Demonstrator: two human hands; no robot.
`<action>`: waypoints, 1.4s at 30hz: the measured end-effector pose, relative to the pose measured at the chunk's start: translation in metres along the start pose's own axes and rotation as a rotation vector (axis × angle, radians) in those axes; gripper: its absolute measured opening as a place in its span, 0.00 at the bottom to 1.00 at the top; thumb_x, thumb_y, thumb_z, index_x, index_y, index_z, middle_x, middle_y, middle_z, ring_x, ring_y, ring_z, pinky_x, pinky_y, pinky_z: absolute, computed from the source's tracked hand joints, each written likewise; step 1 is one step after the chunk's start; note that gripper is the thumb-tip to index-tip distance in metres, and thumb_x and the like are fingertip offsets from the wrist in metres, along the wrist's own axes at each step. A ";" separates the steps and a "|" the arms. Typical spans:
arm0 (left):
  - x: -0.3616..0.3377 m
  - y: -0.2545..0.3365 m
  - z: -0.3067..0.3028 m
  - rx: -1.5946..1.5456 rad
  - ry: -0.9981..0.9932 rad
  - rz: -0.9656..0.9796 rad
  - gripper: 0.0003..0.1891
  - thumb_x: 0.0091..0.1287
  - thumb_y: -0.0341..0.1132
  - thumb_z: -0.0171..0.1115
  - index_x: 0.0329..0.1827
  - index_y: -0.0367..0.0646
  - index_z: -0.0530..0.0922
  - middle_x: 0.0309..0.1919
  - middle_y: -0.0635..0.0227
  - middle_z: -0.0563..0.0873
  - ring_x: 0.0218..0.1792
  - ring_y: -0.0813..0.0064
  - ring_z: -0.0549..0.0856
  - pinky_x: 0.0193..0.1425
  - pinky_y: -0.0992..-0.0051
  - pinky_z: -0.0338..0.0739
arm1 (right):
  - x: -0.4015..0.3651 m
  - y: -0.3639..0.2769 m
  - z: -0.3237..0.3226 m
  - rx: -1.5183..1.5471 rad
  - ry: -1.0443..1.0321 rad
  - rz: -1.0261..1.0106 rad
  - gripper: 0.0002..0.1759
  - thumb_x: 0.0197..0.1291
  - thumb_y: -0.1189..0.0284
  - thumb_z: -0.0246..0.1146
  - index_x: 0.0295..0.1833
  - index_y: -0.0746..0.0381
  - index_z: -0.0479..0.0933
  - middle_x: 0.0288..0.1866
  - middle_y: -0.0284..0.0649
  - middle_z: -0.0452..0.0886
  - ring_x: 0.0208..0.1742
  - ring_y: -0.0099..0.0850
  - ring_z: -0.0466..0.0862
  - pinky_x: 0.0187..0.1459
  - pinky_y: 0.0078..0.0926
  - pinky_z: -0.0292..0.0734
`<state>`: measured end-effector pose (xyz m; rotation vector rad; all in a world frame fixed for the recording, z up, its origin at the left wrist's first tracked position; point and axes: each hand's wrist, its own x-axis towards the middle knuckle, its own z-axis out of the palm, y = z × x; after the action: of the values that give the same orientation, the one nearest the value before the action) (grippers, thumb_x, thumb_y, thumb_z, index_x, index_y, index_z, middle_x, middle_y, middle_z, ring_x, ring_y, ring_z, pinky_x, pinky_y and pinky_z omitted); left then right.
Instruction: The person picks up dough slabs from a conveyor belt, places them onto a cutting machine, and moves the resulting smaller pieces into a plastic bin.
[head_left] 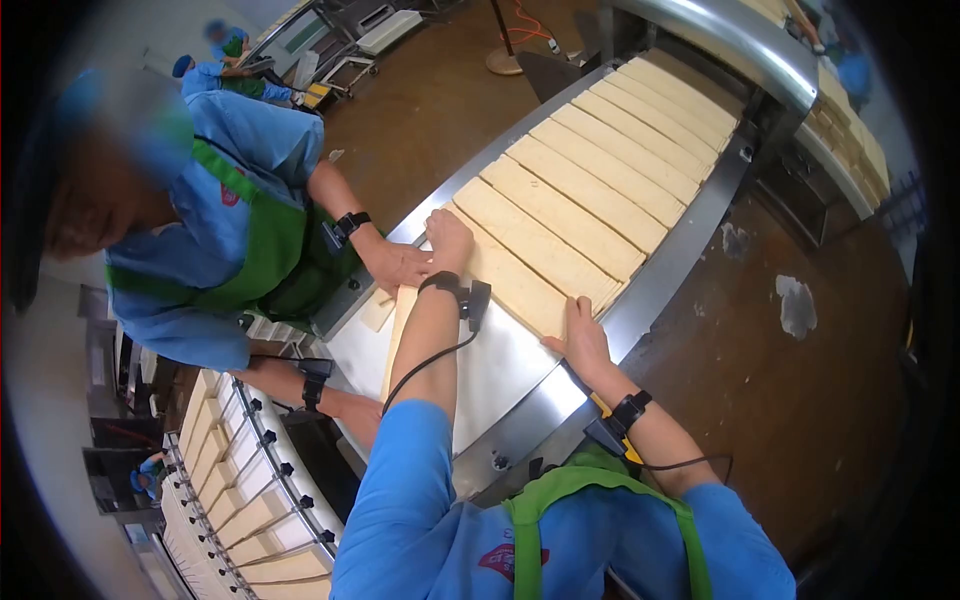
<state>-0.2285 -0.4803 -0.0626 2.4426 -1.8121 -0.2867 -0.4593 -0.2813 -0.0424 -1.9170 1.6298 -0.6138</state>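
Pale dough strips [570, 230] lie side by side across a metal-edged conveyor [490, 385]. My left hand [450, 240] is at the far-left end of the nearest strip [510, 275], its fingers curled in on the strip's corner. At the other end of that strip, my right hand [585, 340] has its thumb and fingers apart around the corner, touching it. A co-worker's hand [395, 265] is right beside my left wrist, on a narrow pale strip [400, 325] partly hidden by my left forearm. The co-worker's other hand [357, 415] is near that strip's lower end.
The co-worker [220, 230] in blue and green leans in from the left. A second belt with dough pieces [250, 515] and black knobs runs at lower left. A metal machine cover [720, 45] spans the conveyor's far end. Other people [215, 75] are in the background.
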 end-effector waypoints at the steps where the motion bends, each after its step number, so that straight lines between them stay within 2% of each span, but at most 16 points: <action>1: -0.004 -0.001 -0.002 0.009 0.021 0.015 0.22 0.54 0.38 0.55 0.51 0.34 0.71 0.51 0.52 0.72 0.56 0.56 0.70 0.59 0.63 0.66 | 0.000 -0.001 -0.002 0.000 -0.014 0.006 0.36 0.38 0.66 0.72 0.49 0.73 0.61 0.45 0.54 0.65 0.36 0.50 0.77 0.35 0.37 0.77; 5: -0.017 -0.007 -0.024 -0.032 -0.016 0.078 0.24 0.51 0.39 0.56 0.50 0.36 0.72 0.49 0.56 0.73 0.53 0.58 0.70 0.57 0.61 0.64 | 0.000 -0.003 -0.002 -0.010 -0.017 0.014 0.36 0.38 0.66 0.72 0.49 0.72 0.62 0.45 0.54 0.65 0.37 0.50 0.77 0.36 0.38 0.76; 8: -0.026 -0.021 -0.033 0.039 -0.067 -0.004 0.27 0.47 0.44 0.60 0.50 0.38 0.75 0.49 0.57 0.74 0.54 0.61 0.71 0.58 0.62 0.64 | 0.000 -0.006 -0.002 -0.042 -0.048 0.016 0.36 0.37 0.64 0.71 0.48 0.72 0.62 0.46 0.54 0.65 0.39 0.50 0.77 0.38 0.39 0.76; 15: -0.134 -0.135 -0.065 0.056 0.000 -0.268 0.27 0.43 0.47 0.66 0.44 0.37 0.78 0.48 0.57 0.75 0.55 0.59 0.70 0.57 0.61 0.64 | 0.016 0.000 -0.001 -0.085 -0.315 -0.336 0.40 0.34 0.63 0.71 0.53 0.68 0.62 0.53 0.56 0.63 0.51 0.52 0.72 0.50 0.41 0.71; 17: -0.173 -0.174 -0.043 -0.155 0.118 -0.201 0.29 0.40 0.48 0.70 0.40 0.36 0.75 0.46 0.53 0.76 0.53 0.59 0.72 0.54 0.62 0.67 | 0.025 -0.001 0.005 -0.116 -0.388 -0.252 0.44 0.30 0.64 0.72 0.56 0.65 0.60 0.54 0.54 0.63 0.54 0.51 0.70 0.52 0.41 0.70; 20: -0.236 -0.204 -0.013 -0.709 0.362 -0.293 0.29 0.41 0.46 0.72 0.39 0.36 0.71 0.39 0.53 0.78 0.42 0.58 0.78 0.46 0.65 0.72 | 0.026 -0.034 0.025 -0.192 -0.449 -0.253 0.47 0.27 0.66 0.72 0.59 0.64 0.58 0.54 0.53 0.63 0.53 0.51 0.70 0.52 0.41 0.71; 22: -0.273 -0.217 -0.001 -0.935 0.594 -0.390 0.28 0.43 0.44 0.73 0.40 0.37 0.69 0.35 0.57 0.79 0.36 0.62 0.80 0.42 0.68 0.73 | 0.018 -0.051 0.048 -0.156 -0.389 -0.394 0.47 0.27 0.68 0.72 0.59 0.64 0.58 0.54 0.53 0.63 0.52 0.51 0.70 0.51 0.41 0.72; 25: -0.336 -0.246 -0.029 -1.042 0.870 -0.513 0.22 0.51 0.39 0.69 0.41 0.38 0.68 0.33 0.61 0.80 0.34 0.69 0.80 0.39 0.72 0.74 | -0.013 -0.091 0.078 -0.094 -0.323 -0.590 0.48 0.27 0.71 0.72 0.60 0.64 0.59 0.55 0.53 0.63 0.51 0.51 0.70 0.51 0.40 0.70; 27: -0.388 -0.277 -0.070 -0.931 1.011 -0.561 0.16 0.56 0.34 0.65 0.40 0.38 0.69 0.31 0.63 0.78 0.33 0.76 0.77 0.39 0.75 0.72 | -0.047 -0.135 0.095 -0.066 -0.303 -0.691 0.48 0.27 0.70 0.72 0.60 0.64 0.59 0.55 0.53 0.63 0.53 0.51 0.69 0.53 0.39 0.69; 29: -0.433 -0.329 -0.095 -0.911 1.133 -0.644 0.11 0.63 0.36 0.57 0.40 0.37 0.71 0.30 0.64 0.79 0.32 0.77 0.76 0.38 0.76 0.72 | -0.084 -0.187 0.109 0.082 -0.400 -0.727 0.50 0.31 0.68 0.73 0.64 0.64 0.56 0.55 0.52 0.64 0.54 0.47 0.68 0.55 0.36 0.67; 31: -0.474 -0.380 -0.128 -0.762 1.189 -0.696 0.14 0.67 0.39 0.50 0.39 0.35 0.75 0.29 0.67 0.79 0.31 0.79 0.75 0.37 0.78 0.71 | -0.116 -0.235 0.124 0.279 -0.518 -0.721 0.51 0.36 0.67 0.72 0.66 0.63 0.53 0.55 0.50 0.64 0.55 0.43 0.68 0.56 0.32 0.67; 33: -0.507 -0.463 -0.121 -0.792 1.276 -0.683 0.16 0.66 0.41 0.51 0.39 0.35 0.78 0.28 0.62 0.83 0.29 0.76 0.77 0.37 0.75 0.72 | -0.146 -0.278 0.150 0.423 -0.500 -0.703 0.40 0.46 0.69 0.65 0.64 0.65 0.55 0.51 0.51 0.67 0.52 0.43 0.71 0.52 0.32 0.68; 37: -0.559 -0.590 -0.102 -0.711 1.129 -0.763 0.17 0.65 0.44 0.52 0.38 0.37 0.80 0.28 0.58 0.82 0.29 0.73 0.79 0.38 0.73 0.73 | -0.192 -0.354 0.190 0.563 -0.590 -0.634 0.26 0.58 0.75 0.54 0.62 0.64 0.59 0.45 0.49 0.72 0.43 0.42 0.76 0.45 0.30 0.71; 38: -0.569 -0.609 -0.098 -0.649 1.057 -0.801 0.18 0.65 0.44 0.52 0.37 0.37 0.80 0.28 0.57 0.83 0.30 0.70 0.80 0.39 0.72 0.73 | -0.200 -0.363 0.208 0.589 -0.527 -0.707 0.24 0.58 0.75 0.53 0.61 0.63 0.60 0.42 0.47 0.74 0.39 0.42 0.78 0.43 0.31 0.72; 41: -0.589 -0.644 -0.098 -0.238 0.682 -0.934 0.21 0.64 0.48 0.49 0.41 0.37 0.79 0.33 0.54 0.83 0.33 0.59 0.81 0.42 0.66 0.74 | -0.218 -0.396 0.233 0.587 -0.593 -0.724 0.24 0.56 0.77 0.52 0.60 0.64 0.62 0.44 0.48 0.74 0.42 0.44 0.77 0.43 0.32 0.72; 42: -0.590 -0.651 -0.103 -0.262 0.630 -0.966 0.21 0.64 0.49 0.48 0.42 0.38 0.79 0.35 0.53 0.83 0.36 0.56 0.80 0.44 0.64 0.73 | -0.223 -0.408 0.235 0.577 -0.631 -0.717 0.23 0.55 0.76 0.53 0.58 0.65 0.64 0.45 0.50 0.74 0.43 0.45 0.77 0.45 0.33 0.72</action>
<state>0.2376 0.2697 -0.0215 2.5781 -0.2803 0.1792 -0.0409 0.0128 0.0537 -1.9196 0.3050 -0.5700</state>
